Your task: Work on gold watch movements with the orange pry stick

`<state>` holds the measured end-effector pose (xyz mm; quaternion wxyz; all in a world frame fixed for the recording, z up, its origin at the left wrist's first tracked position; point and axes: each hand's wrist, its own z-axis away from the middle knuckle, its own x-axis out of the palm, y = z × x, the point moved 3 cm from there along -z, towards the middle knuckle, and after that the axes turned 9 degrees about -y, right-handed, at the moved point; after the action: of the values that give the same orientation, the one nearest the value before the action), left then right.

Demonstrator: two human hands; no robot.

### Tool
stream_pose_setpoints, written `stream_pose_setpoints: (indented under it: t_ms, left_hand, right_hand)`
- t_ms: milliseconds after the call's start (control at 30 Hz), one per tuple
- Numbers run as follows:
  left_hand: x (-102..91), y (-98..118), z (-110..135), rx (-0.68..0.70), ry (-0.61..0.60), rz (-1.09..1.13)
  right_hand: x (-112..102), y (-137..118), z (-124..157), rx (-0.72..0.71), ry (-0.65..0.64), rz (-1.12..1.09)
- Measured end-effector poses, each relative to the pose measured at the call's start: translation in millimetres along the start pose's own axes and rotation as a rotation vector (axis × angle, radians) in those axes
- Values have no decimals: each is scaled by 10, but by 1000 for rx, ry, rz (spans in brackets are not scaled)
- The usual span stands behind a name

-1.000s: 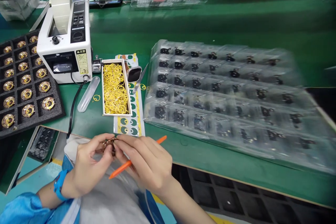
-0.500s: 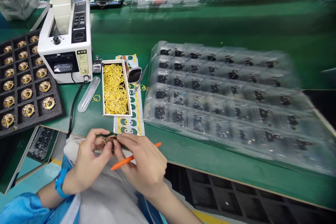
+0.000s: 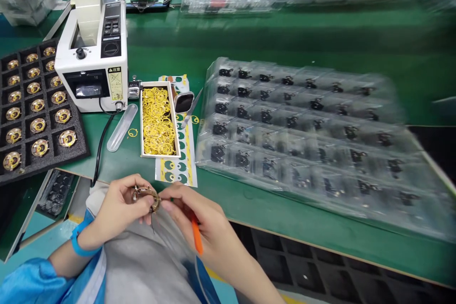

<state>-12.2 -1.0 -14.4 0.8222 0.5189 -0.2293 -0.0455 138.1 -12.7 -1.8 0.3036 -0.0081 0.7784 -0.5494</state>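
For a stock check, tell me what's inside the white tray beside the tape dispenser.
The white tray is packed with tangled yellow rings; they hide most of its floor, so anything beneath them cannot be seen.

This is a factory assembly workshop: a green-matted desk (image 3: 285,33) carries an electric tape dispenser (image 3: 93,52), a black foam tray (image 3: 46,167) of gold round parts (image 3: 40,148), and clear blister trays (image 3: 302,137).

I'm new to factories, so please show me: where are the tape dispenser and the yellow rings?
Tape dispenser (image 3: 93,59), head view, on the white casing.
Yellow rings (image 3: 157,121), head view, mid-heap in their box.
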Motion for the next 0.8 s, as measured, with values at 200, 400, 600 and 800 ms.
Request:
stream_pose_setpoints:
  t_ms: [200,400,600,800]
  left_hand:
    - [11,-11,-9,-31,13,-39]
    - [-46,-28,-26,3,-2,-20]
    - [-102,-26,23,372,130,-428]
    - [-62,-118,138,949,320,-1170]
  right_hand:
    - [71,-1,-1,97,-53,-23]
    - [69,33,-2,167,-172,-126]
    - [137,100,-15,333,-76,-274]
    - [283,102,-59,302,96,-654]
